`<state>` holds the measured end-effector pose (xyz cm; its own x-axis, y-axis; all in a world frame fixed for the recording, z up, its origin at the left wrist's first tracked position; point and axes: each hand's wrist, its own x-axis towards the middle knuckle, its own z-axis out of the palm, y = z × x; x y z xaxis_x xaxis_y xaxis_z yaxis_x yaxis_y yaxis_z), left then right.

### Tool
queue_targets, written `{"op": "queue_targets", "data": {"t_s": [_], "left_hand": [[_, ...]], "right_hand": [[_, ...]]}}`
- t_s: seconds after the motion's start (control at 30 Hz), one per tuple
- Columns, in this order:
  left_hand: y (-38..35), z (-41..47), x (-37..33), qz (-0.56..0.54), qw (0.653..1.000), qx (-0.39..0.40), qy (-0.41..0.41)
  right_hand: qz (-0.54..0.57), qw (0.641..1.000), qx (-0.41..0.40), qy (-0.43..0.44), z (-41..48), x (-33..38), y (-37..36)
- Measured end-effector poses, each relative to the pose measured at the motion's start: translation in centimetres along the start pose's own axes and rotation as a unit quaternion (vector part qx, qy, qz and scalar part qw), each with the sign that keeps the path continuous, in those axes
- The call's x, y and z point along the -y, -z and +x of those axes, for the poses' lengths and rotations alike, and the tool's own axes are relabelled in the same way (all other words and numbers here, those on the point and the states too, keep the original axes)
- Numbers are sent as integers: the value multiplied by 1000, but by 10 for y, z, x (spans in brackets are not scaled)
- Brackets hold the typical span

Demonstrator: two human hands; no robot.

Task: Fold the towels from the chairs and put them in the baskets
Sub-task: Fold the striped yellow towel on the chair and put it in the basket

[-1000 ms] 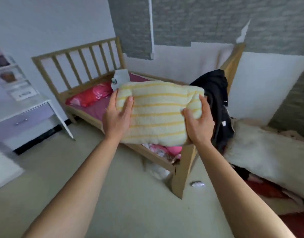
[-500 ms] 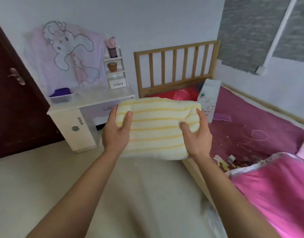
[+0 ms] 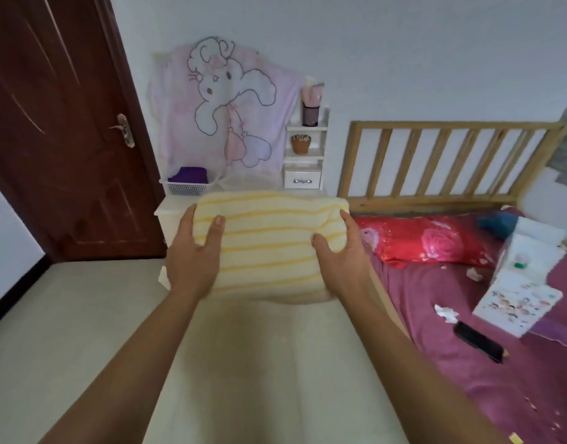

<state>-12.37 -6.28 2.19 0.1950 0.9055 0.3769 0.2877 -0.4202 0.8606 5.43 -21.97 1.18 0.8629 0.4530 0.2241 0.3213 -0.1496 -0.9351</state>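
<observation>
Yellow-striped folded towel (image 3: 269, 248) is held in the air, before the front edge of the white worktop (image 3: 168, 208). The left grip (image 3: 192, 254) clasps its left end, thumb on top; the right grip (image 3: 341, 257) clasps its right end. A white basket (image 3: 186, 188) with a purple towel (image 3: 188, 174) stands at the worktop's back left corner.

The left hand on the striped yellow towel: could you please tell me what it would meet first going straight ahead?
The left hand would probably meet the front edge of the white dresser; depth is unclear.
</observation>
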Motion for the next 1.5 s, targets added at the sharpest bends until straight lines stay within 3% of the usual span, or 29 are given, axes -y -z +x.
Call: {"op": "queue_targets", "data": {"t_s": [0.13,0.5,0.67,0.93,1.03,1.33,1.5], "left_hand": [[-39,103,28,3,1000,23,14],[-211,307,57,19,992,128,-10],[-285,397,105,76,989,128,1],[-331,546,174,132,983,98,76],[-348,602,207,143,981,108,78],[-463,738,305,104,961,252,44],[-509,773,362,60,935,329,113]], "right_hand": [[-20,1000,-13,-16,85,0,-72],[-38,990,-115,-65,292,-50,-160],[-36,992,-71,-97,399,-97,-231],[-58,988,52,-130,540,-114,-362],[-62,987,60,-137,575,-124,-410],[-143,956,-76,-246,657,-167,-505],[-184,918,-134,-323,670,-193,-552]]}}
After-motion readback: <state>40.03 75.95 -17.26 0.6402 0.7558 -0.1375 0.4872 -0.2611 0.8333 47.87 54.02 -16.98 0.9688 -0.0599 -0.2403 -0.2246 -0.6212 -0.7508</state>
